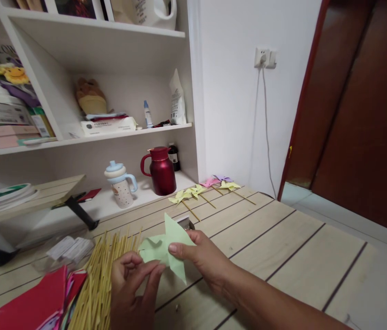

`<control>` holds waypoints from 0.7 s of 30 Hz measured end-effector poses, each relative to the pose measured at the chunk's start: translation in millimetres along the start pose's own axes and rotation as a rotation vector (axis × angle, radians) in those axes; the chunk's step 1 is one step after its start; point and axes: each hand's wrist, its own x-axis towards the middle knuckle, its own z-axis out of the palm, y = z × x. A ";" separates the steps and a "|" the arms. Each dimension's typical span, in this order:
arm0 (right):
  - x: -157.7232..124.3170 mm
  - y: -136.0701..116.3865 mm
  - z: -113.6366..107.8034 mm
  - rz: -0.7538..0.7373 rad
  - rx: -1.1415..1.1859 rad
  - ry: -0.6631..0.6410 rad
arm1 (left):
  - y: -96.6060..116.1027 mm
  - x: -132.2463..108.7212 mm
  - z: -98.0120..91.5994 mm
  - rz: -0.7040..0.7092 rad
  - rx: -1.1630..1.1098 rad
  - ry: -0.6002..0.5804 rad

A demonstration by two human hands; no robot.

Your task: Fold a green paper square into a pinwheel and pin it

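Between my two hands is a pale green paper pinwheel [160, 247], its blades partly folded and its tips pointing up and down. My right hand [203, 254] grips it near the centre, thumb pressed on the front and fingers behind. With thumb and fingertips, my left hand [136, 284] pinches the lower left edge of the same paper. A small grey box [185, 222] sits partly hidden behind the pinwheel. Left of my left hand lies a bundle of thin wooden sticks [93, 284], beside a stack of red and coloured paper [33, 300].
Several finished pinwheels on sticks, among them a yellow one [179, 196] and a pink one [209, 182], lie at the table's far edge. Behind stand a red thermos jug [160, 170] and a spotted cup [122, 189]. A clear plastic box [64, 250] lies left.
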 end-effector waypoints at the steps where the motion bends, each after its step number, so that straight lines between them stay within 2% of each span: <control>1: -0.5 -0.1 0.1 0.013 -0.019 -0.003 | -0.5 0.2 0.7 0.015 0.015 0.015; 5: 0.0 1.7 -0.5 0.032 -0.020 -0.006 | 1.0 1.0 4.7 0.035 0.013 0.064; 9: 2.9 5.2 -1.8 0.025 -0.020 0.054 | 3.2 1.5 7.2 0.074 0.025 0.051; 11: 3.4 5.5 -2.1 0.016 -0.006 0.017 | 3.4 1.4 7.3 0.086 0.050 0.053; 16: 1.4 1.0 -1.0 -0.016 -0.019 -0.178 | 1.4 1.1 6.8 0.043 0.095 0.071; 21: -0.2 -2.7 1.7 -0.027 -0.048 -0.178 | -0.3 2.6 7.5 0.045 0.097 0.118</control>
